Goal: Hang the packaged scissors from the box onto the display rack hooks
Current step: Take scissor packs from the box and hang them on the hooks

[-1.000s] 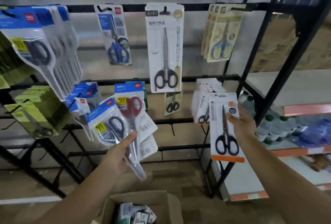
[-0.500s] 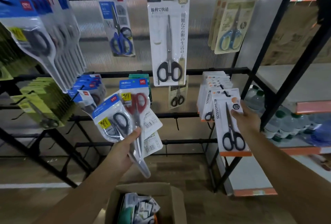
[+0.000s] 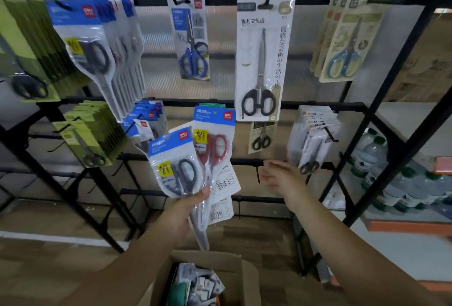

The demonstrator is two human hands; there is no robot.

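Freed of its white pack, now hung at right, our right hand (image 3: pixel 281 178) hovers open-fingered; our left hand (image 3: pixel 182 210) grips several packs (image 3: pixel 193 158), more wait in the box (image 3: pixel 234 278).

**Right hand lets go of the white pack**

The right hand (image 3: pixel 281 178), which a second ago held a white-carded pack of black-handled scissors by its upper edge, now holds nothing; its fingers are loose and blurred. It has moved left, away from the white packs (image 3: pixel 314 139) on the right-hand hook, to the middle rail near a bare hook (image 3: pixel 258 173). The pack it held now hangs at the front of that stack. The view has also drawn nearer the rack and tipped, so the box (image 3: pixel 208 278) shows more.
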